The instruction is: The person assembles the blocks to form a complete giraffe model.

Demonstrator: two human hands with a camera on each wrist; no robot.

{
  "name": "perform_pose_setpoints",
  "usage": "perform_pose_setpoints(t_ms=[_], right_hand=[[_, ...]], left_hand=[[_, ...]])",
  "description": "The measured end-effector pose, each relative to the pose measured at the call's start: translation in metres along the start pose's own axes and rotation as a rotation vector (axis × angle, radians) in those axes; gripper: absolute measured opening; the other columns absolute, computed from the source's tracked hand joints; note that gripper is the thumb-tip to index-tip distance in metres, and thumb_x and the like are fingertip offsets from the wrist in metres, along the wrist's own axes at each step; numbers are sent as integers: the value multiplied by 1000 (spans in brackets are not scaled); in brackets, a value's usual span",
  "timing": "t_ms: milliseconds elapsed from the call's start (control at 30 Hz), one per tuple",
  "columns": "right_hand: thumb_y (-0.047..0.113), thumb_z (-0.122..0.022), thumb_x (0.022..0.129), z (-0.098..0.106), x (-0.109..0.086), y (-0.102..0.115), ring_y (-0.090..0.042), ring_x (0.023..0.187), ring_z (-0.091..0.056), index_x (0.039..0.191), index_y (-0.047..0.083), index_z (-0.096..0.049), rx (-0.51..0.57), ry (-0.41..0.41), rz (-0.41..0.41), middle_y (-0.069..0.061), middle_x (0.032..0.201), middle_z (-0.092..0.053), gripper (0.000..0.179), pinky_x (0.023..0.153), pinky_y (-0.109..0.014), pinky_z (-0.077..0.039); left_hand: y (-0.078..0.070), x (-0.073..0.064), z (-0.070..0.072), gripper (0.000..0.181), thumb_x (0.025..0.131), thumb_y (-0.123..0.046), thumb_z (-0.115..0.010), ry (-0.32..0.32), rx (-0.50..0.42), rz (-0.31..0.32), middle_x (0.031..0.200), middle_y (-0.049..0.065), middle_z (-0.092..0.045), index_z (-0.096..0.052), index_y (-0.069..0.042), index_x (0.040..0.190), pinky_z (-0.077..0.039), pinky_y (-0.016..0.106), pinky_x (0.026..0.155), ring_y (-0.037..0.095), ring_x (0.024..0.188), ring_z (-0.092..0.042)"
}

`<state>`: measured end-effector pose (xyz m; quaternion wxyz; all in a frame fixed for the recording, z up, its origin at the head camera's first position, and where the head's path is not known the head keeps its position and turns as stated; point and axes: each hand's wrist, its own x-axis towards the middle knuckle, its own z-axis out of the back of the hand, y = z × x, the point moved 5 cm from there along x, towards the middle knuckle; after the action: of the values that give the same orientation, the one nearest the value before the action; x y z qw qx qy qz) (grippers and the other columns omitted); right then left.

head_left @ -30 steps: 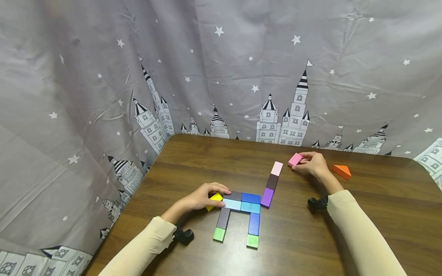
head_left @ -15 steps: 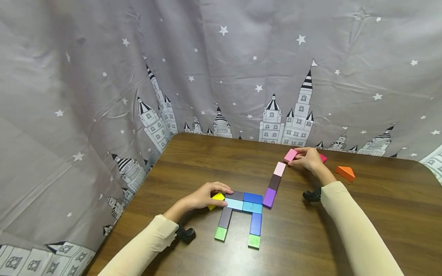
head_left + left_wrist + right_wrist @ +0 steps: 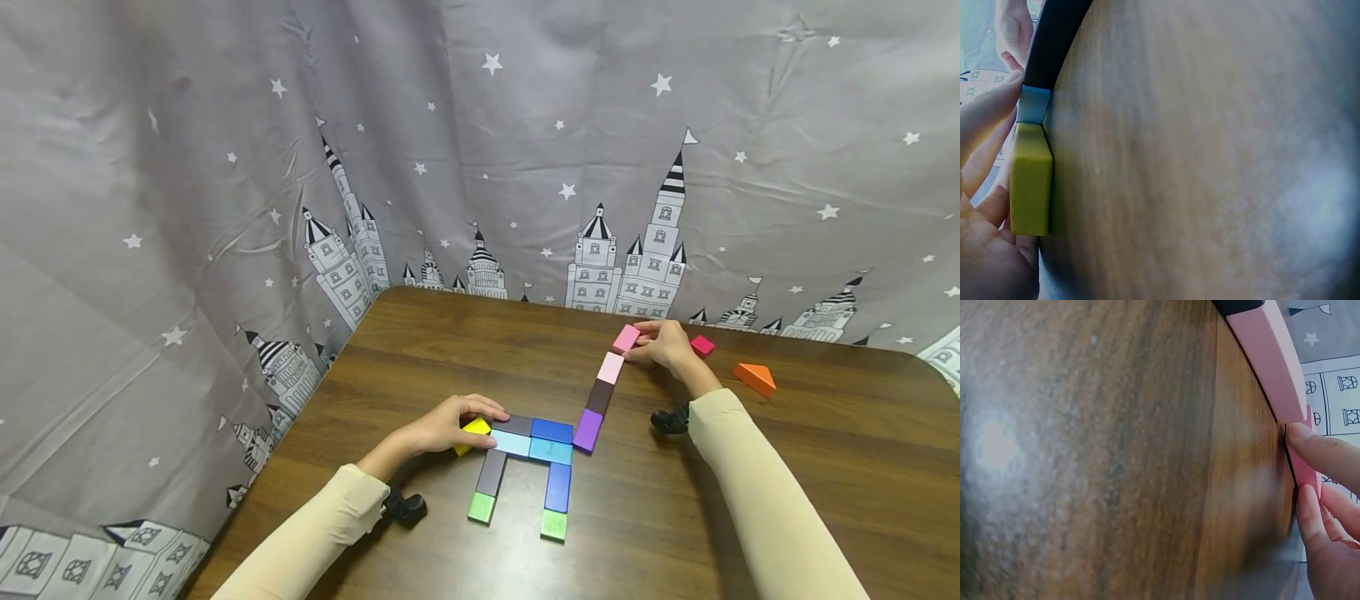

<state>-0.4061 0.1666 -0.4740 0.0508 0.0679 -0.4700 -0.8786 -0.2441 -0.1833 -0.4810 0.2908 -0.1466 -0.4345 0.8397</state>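
At the far side of the table, my right hand [image 3: 663,343] pinches a pink block [image 3: 627,337] between thumb and fingers. The block lies just beyond the pale pink block [image 3: 611,367]; in the right wrist view the two stand nearly end to end. Below that run a dark brown block [image 3: 599,397] and a purple block [image 3: 588,430]. My left hand [image 3: 442,429] rests at the left end of the laid-out blocks, around a yellow block [image 3: 472,435]. Its thumb touches the light blue block [image 3: 513,444] and its fingertips reach the dark grey block [image 3: 517,425].
Blue [image 3: 552,430] and cyan [image 3: 550,451] blocks continue the row. Two legs of grey [image 3: 491,472], blue [image 3: 557,487] and green [image 3: 554,526] blocks extend toward me. Right of my right hand lie a red block [image 3: 702,346] and an orange triangular block [image 3: 755,378]. A curtain [image 3: 480,167] hangs behind the table.
My right hand has carried the pink block leftward to the top of the pale pink block, uncovering the red block. The left hand has stayed in place. The head view has shifted slightly.
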Motion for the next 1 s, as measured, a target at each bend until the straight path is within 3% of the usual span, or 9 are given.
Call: perform_pose_setpoints(t_ms=[133,233,433,1000], right_hand=[[-2,-85,74,1,0,1,-24,102,-65,132,-16,-53,32,27,0,-33,119,-63,68,70,-10,-47],[0,-82,78,2,-1,1,-16,93,-64,132,-17,-52,74,42,9,-33,116,-64,65,70,-11,-47],[2,-77,84,1,-2,0,2,72,-54,129,-19,-53,137,19,28,-14,93,-69,56,64,-12,-46],[-1,-76,84,-2,-7,2,2,71,-53,130,-20,-52,165,31,39,-12,90,-70,56,63,-12,-45]], left_hand=[[-2,0,0,39,90,-16,-76,-4,-14,-3,132,9,-61,-68,-6,127,-43,40,104,26,125,-51],[-4,0,0,40,90,-13,-76,-10,-18,-1,132,11,-61,-68,-4,127,-43,44,104,29,125,-51],[-6,-1,0,40,89,-8,-76,-20,-32,5,133,16,-60,-67,1,126,-43,51,103,34,125,-51],[-4,-1,-1,39,90,-16,-76,-6,-3,-15,131,8,-62,-68,-5,127,-41,34,104,25,125,-52]])
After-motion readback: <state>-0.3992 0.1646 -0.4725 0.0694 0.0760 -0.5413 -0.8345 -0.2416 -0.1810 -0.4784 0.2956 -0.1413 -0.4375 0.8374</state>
